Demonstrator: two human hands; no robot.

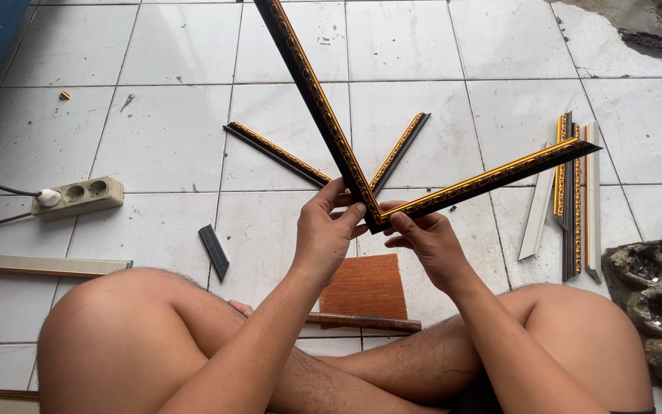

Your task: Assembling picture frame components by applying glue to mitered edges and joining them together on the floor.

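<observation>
Left hand: grip closed on long frame moulding, near its mitred end.
Right hand: grip closed on shorter frame moulding.
Joint: ends touching, V-shaped.
Floor: white tiles.

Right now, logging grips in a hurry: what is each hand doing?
Left hand: closed on the black-and-gold frame strip near the corner joint.
Right hand: closed on the other frame strip.
</observation>
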